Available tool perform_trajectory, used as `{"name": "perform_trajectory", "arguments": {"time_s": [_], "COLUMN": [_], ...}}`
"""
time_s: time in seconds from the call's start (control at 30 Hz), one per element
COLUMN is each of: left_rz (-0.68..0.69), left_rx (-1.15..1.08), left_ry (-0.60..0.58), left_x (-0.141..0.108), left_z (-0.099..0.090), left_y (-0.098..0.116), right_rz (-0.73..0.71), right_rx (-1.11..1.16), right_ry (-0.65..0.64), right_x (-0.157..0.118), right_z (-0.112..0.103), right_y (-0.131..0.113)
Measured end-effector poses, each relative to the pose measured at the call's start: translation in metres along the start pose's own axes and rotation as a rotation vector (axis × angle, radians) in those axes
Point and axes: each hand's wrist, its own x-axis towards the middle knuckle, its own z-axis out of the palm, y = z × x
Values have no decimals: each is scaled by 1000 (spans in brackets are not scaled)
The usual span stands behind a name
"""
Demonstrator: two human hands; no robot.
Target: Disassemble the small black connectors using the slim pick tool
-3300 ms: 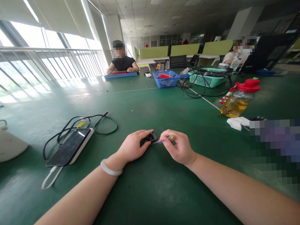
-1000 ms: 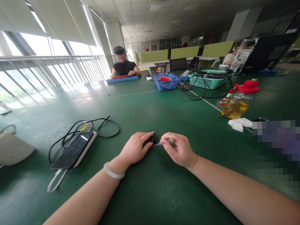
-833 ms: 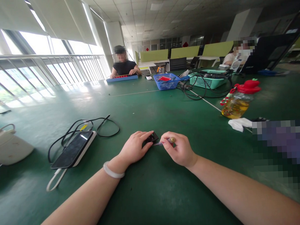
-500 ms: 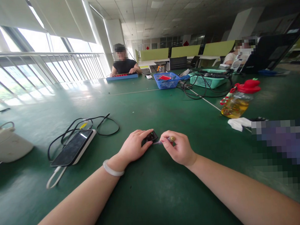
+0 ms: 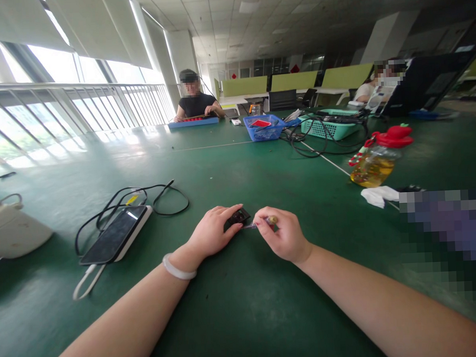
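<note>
On the green table, my left hand [image 5: 212,229] grips a small black rectangular object [image 5: 238,217] between thumb and fingers, with the palm covering part of it. A white bracelet [image 5: 179,267] circles the left wrist. Just to the right, my right hand [image 5: 283,233] is closed around a slim pen-like tool [image 5: 272,220] with a gold-coloured end. The tool's thin tip points left, close to the lower right edge of the black object. I cannot tell whether the two touch, and the fingers hide most of the tool's shaft.
Left of my hands lie a phone-like device [image 5: 116,236] and a looped black cable [image 5: 164,210]. A red-lidded bottle [image 5: 373,167] stands to the right. Farther back are a blue basket [image 5: 264,132], a green basket [image 5: 330,129] and a person [image 5: 195,104] at a blue tray [image 5: 194,122].
Both my hands stay nearly in place, still on the black object and the pen-like tool. Across the table, the other person's hand has shifted slightly.
</note>
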Motion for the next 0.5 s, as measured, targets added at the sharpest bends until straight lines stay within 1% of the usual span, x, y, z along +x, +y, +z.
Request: {"name": "perform_trajectory", "arguments": {"time_s": [0.17,0.3,0.5], "left_rz": [-59,-41,-39], "left_rx": [-92,-200,-232], "left_ry": [18,44,85], "left_x": [-1,-1,0], "left_z": [-2,-3,-1], "left_y": [1,1,-3], "right_rz": [12,36,72], "right_rx": [-8,-7,-24], "right_ry": [-5,0,47], "right_x": [0,0,0], "right_z": [0,1,1], "right_y": [-1,-1,2]}}
